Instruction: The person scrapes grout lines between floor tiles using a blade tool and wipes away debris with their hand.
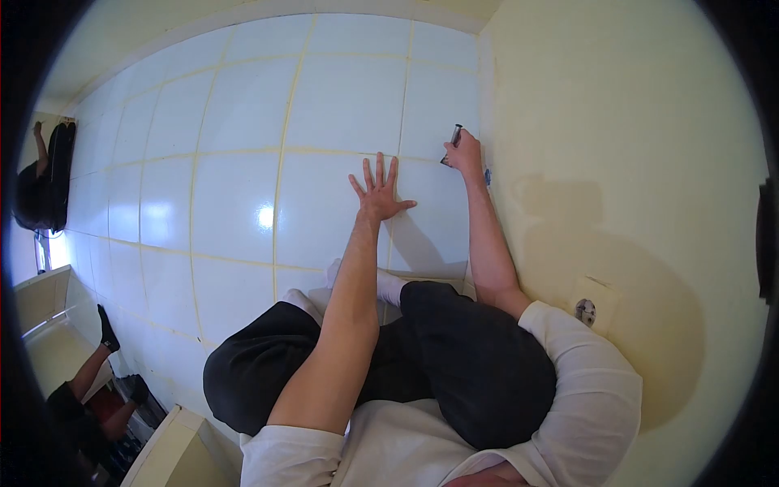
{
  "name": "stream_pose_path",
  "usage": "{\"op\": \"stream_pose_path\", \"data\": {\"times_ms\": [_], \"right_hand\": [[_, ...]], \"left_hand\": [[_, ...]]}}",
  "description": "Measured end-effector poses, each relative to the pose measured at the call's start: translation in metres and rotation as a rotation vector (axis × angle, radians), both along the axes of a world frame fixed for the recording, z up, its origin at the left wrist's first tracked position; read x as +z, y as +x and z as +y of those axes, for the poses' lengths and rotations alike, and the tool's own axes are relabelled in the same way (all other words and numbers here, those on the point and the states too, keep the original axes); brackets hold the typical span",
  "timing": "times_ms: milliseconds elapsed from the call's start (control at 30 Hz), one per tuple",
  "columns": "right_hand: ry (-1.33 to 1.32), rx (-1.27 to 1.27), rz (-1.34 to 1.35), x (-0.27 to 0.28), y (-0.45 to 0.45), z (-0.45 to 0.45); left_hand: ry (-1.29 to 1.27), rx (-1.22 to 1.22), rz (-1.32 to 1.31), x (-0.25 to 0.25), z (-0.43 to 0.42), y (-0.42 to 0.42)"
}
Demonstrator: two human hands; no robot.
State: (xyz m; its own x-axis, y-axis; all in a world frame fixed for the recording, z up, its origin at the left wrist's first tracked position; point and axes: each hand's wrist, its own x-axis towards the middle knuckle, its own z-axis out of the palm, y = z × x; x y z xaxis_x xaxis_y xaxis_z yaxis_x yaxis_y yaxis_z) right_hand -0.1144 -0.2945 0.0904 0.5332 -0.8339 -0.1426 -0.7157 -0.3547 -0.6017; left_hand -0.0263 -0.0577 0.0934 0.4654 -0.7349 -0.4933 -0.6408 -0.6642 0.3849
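My left hand lies flat on the pale tiled floor, fingers spread, next to a yellowish grout line. Nothing is in it. Close to the wall, my right hand is closed around a small black-and-silver hand tool. The tool's upper end sticks out above the fingers, and its lower end points down and left toward the floor near a grout line. Its exact kind is too small to make out, and whether it touches the tile I cannot tell. A small blue thing shows beside my right wrist.
The cream wall rises at my right, with a power socket low on it. My folded legs in black trousers are in front of me. Another person's legs show at the lower left, and a dark-clothed person at the far left.
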Motion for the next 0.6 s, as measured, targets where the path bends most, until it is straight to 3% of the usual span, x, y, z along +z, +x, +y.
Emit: {"op": "stream_pose_path", "data": {"times_ms": [133, 233, 333, 467, 533, 600], "right_hand": [[-0.067, -0.026, 0.015, -0.009, -0.003, 0.001], [0.187, -0.110, -0.050, 0.015, -0.003, 0.011], [0.240, -0.127, -0.125, 0.025, -0.003, 0.018], [0.190, -0.128, -0.086, 0.021, -0.005, 0.018], [0.086, -0.095, -0.066, -0.009, -0.009, 0.010], [0.029, -0.101, -0.183, -0.019, -0.015, 0.013]], "left_hand": [[-0.010, 0.010, 0.001, 0.001, 0.000, 0.000], [0.018, -0.019, 0.007, 0.000, 0.000, 0.002], [0.016, -0.019, 0.006, 0.001, 0.000, 0.003], [0.014, -0.008, 0.007, 0.002, -0.001, 0.003], [0.004, 0.012, 0.013, 0.004, -0.001, 0.002], [-0.005, 0.012, 0.014, 0.004, 0.000, 0.002]]}}
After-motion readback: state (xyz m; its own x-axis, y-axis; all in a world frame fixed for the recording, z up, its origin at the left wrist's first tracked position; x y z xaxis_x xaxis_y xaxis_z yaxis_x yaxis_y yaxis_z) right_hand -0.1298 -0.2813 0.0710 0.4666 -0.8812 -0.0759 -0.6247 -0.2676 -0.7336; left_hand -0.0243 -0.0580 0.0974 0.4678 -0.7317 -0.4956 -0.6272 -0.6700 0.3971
